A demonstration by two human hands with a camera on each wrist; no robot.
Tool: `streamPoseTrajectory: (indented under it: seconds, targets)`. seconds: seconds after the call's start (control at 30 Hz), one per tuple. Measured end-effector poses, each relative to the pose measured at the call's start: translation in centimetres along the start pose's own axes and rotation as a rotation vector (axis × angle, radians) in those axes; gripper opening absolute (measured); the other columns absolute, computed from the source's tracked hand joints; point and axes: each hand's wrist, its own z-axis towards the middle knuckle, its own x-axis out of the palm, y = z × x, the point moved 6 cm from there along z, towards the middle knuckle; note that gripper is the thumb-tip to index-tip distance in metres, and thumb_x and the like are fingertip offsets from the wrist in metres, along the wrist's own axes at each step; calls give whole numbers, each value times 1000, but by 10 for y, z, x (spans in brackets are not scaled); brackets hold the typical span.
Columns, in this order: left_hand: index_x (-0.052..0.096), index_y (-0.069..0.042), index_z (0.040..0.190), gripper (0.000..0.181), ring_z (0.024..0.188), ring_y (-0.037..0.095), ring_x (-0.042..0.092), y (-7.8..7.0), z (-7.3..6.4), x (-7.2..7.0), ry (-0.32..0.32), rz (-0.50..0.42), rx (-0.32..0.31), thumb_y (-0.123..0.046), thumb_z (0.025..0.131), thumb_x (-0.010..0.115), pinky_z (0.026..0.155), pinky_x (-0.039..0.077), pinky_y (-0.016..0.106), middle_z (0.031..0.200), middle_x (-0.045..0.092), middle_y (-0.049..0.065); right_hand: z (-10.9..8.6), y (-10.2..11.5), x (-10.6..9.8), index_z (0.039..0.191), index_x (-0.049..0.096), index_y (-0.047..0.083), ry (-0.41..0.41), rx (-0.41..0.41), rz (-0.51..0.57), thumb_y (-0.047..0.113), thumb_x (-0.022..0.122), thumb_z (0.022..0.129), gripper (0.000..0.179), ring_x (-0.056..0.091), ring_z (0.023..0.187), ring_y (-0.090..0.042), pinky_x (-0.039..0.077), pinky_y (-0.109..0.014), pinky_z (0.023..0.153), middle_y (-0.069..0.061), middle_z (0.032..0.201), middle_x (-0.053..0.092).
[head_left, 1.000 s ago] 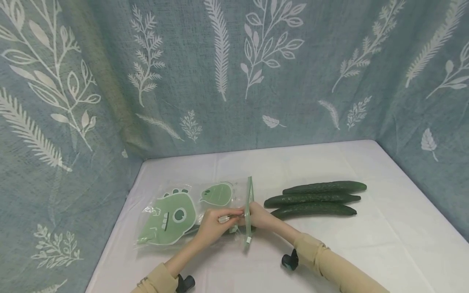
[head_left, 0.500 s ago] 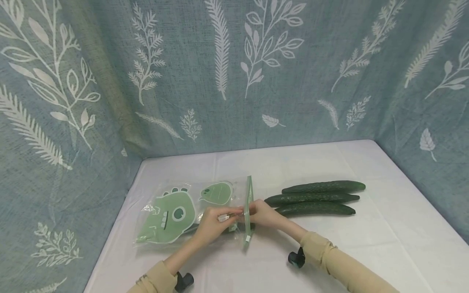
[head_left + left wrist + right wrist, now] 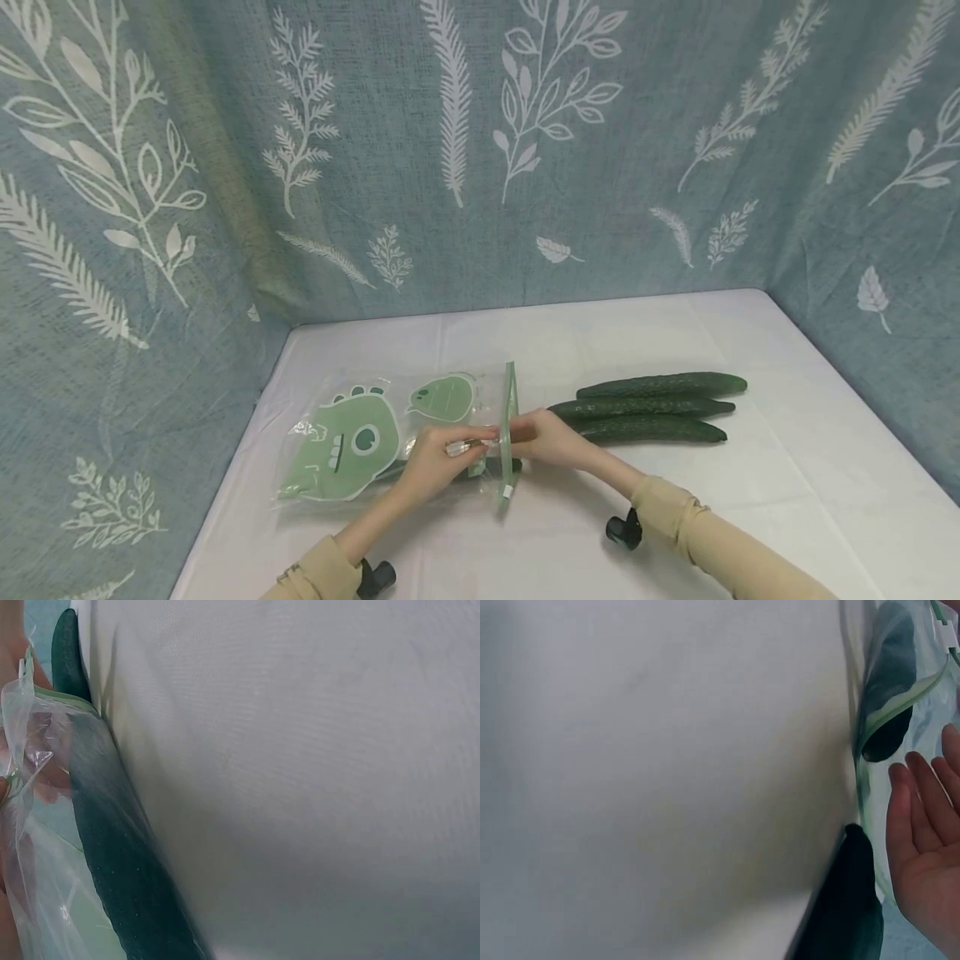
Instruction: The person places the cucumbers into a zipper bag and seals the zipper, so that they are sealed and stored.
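The bag (image 3: 356, 467) lies on the bench (image 3: 555, 554), left of the middle, with its mouth end a little lifted. Inside I see one cucumber (image 3: 116, 844), whose end comes slightly out of the mouth. The film I judge to be light, soft and slippery; it will fold rather than be pushed, so I would hold it by the green strip (image 3: 512, 404), which looks stiffer. The cucumber should be firm and much heavier than the bag, but it may snap if bent; I would take it at mid-length. The left grip (image 3: 438, 454), a bare hand, pinches the film close to the strip. The right grip (image 3: 551, 442) is loosely spread at the mouth, fingers nearly straight; whether they touch the film, I cannot tell. Just beyond it lie three loose cucumbers (image 3: 647, 407), side by side. Behind everything hangs a curtain (image 3: 480, 237).
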Motion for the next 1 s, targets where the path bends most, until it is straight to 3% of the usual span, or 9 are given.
streamPoseTrajectory:
  seconds: [0.23, 1.0]
  targets:
    - [74, -14, 100, 20, 99, 17, 70, -1, -1, -1, -2, 24, -12, -7, 81, 72, 85, 56, 22, 105, 73, 0, -9, -3, -10, 116, 68, 13, -4, -11, 9, 26, 69, 87, 32, 67, 104, -19, 56, -30, 88, -4, 111, 71]
    - [74, -15, 99, 22, 98, 16, 70, 3, -3, 1, -20, 21, -17, -4, 80, 72, 84, 57, 24, 105, 73, 0, -35, -9, -33, 117, 65, 3, -18, -58, 16, 18, 67, 88, 33, 66, 107, -29, 56, -25, 88, -15, 115, 69]
